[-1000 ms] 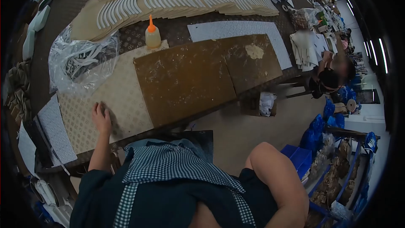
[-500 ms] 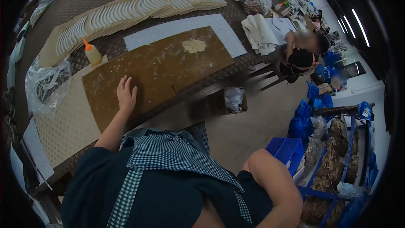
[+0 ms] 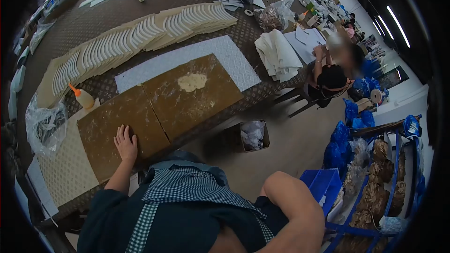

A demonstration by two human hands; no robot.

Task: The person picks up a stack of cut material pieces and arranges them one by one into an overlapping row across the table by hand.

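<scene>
My left hand [image 3: 125,144] lies flat on the left part of a scuffed brown board [image 3: 108,124], fingers stretched out and holding nothing. A dark seam splits the board in two, and a pale yellowish patch [image 3: 192,82] marks its right part. My right arm [image 3: 295,201] is bent at my side; its hand is out of sight. Left of the board's far edge is a glue bottle [image 3: 84,98] with an orange nozzle, tilted. Beyond the board runs a long row of overlapping tan pieces [image 3: 136,37] with white curved strips.
A clear plastic bag [image 3: 46,124] lies at the table's left. White patterned sheet [image 3: 229,51] shows behind the board. A seated person [image 3: 330,77] works at the right, near folded cloth [image 3: 279,58]. On the floor are a waste box [image 3: 254,136], a blue bin [image 3: 323,185] and a blue rack [image 3: 363,182].
The camera view has shifted, so more of the table's far side shows and the board sits lower and further left in the picture. My left hand stays flat on the board.
</scene>
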